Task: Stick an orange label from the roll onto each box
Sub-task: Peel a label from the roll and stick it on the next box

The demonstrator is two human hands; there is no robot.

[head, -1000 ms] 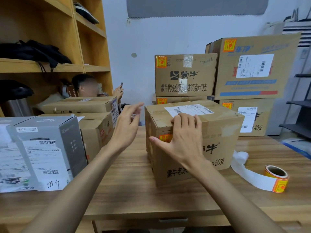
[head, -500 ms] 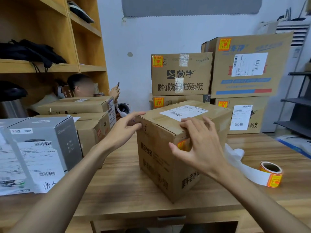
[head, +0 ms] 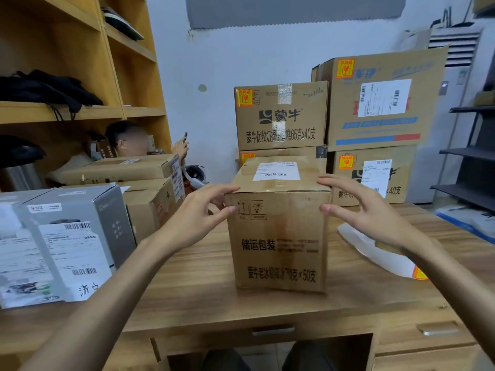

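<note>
A wooden worktop [head: 187, 285] is being used in a storeroom, with shelving at the upper left of the frame. Stacked cartons [head: 375, 135], already bearing orange labels, are standing at the upper right. At the centre, a brown carton [head: 278, 242] is being steadied at its upper corners. The left hand [head: 198, 212] and the right hand [head: 375, 215] are being held unclenched, fingers spread and only touching the cardboard, with nothing grasped. No orange label is being shown on its top or near face; the other sides are hidden. The step is judged to be positioning of this box. The label strip [head: 369, 250] is lying at the lower right, partly behind the right forearm. A reach there and a peel are therefore being called for next.
</note>
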